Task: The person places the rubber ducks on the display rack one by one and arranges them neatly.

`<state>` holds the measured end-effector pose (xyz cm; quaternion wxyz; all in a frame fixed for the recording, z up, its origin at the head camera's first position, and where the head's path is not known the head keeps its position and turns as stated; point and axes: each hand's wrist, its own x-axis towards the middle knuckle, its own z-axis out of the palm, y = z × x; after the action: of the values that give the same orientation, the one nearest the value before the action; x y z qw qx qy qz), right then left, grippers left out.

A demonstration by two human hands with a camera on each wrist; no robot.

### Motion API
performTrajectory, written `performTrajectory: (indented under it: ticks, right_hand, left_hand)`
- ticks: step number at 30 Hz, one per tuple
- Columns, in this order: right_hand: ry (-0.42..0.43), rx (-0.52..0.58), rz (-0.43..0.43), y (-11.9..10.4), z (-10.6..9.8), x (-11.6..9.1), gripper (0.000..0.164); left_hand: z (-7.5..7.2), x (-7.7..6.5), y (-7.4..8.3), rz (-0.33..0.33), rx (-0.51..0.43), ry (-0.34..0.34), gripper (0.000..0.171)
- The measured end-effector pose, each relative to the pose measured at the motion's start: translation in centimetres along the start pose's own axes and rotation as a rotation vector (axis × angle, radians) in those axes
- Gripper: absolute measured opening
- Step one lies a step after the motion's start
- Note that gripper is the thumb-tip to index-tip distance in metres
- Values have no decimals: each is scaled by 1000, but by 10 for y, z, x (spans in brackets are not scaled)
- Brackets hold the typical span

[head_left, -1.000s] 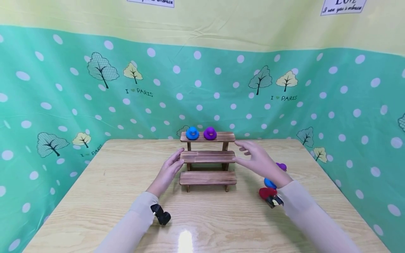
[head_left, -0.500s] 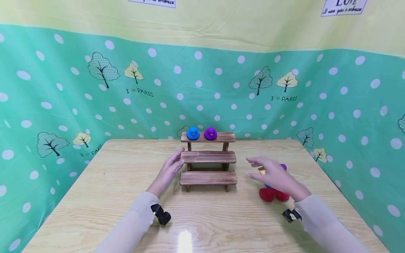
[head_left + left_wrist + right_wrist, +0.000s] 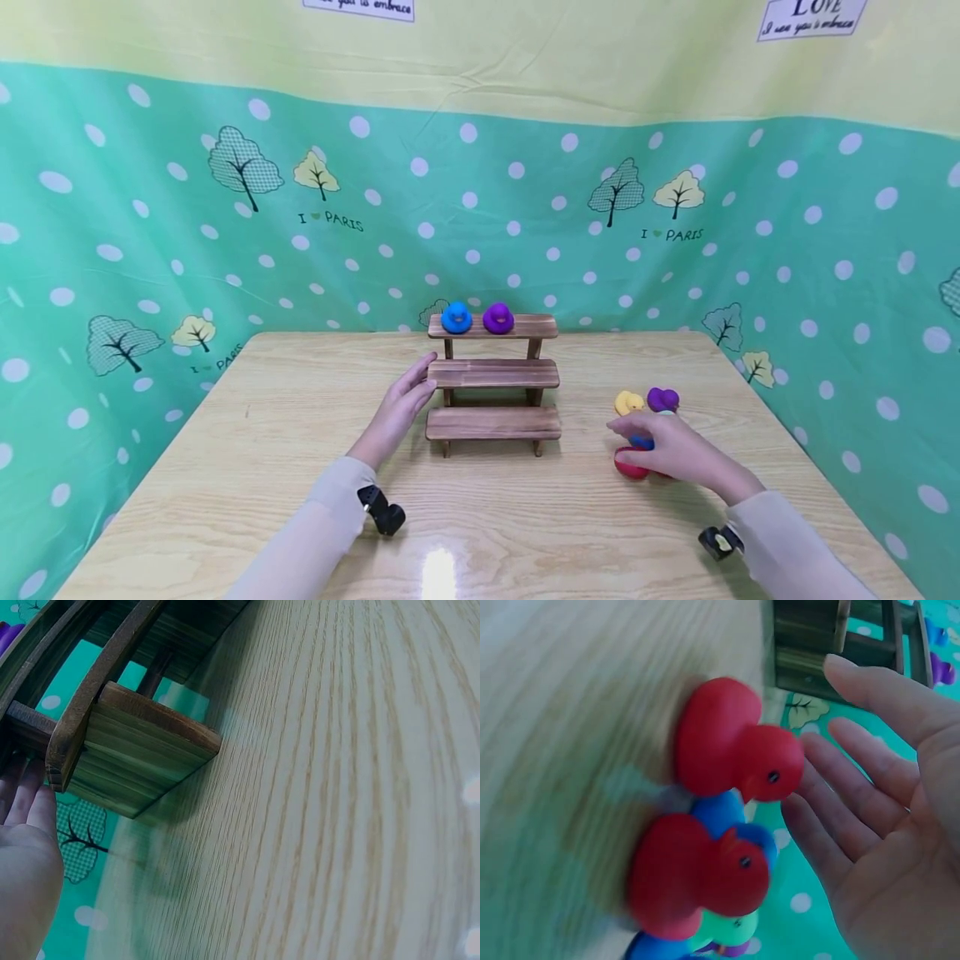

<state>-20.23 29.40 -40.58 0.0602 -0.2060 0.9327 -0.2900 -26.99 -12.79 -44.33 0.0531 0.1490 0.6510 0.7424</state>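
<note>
My left hand (image 3: 399,408) rests at the left end of the middle step of a three-step wooden shelf (image 3: 492,423), its fingers straight. In the left wrist view the fingertips lie right at the plank's edge. My right hand (image 3: 678,446) is over a cluster of rubber ducks at the table's right side, fingers apart and holding nothing. In the right wrist view, two red ducks, one upper (image 3: 720,742) and one lower (image 3: 679,874), lie beside that hand. A blue duck (image 3: 718,810) shows between them, and a green duck (image 3: 731,926) shows below. The hand partly hides the group in the head view.
A blue duck (image 3: 457,317) and a purple duck (image 3: 498,318) sit on the shelf's top step. Behind my right hand lie a yellow duck (image 3: 628,403) and another purple duck (image 3: 663,400). A green dotted cloth (image 3: 517,208) hangs behind the wooden table (image 3: 300,467).
My right hand has moved away from the shelf's right side, rightward and down, to the ducks on the table. The left hand has stayed at the shelf.
</note>
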Motion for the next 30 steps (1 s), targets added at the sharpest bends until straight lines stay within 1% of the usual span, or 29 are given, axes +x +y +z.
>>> performTrajectory:
  ticks: [4,10,14,21,25,30]
  right_hand:
    - [-24,-31,-11,8,2,-5,43]
    - [-30,-105,-16,16,6,-10,40]
    - [-42,-121,-15,18,8,-10,38]
    - [-82,-127,26,19,9,-11,48]
    - [-93,-138,25,22,9,-11,51]
    - [-108,-128,-3,23,8,-12,52]
  left_hand:
    - [1,-1,1,5,2,-1,56]
    - [0,0,0,4,-2,-2,55]
    - [0,0,-1,4,-5,-4,55]
    - [0,0,-1,3,-12,-4,56]
    - [0,-1,-1,2,-7,-4,57]
    - [0,0,-2,7,-1,-2,57]
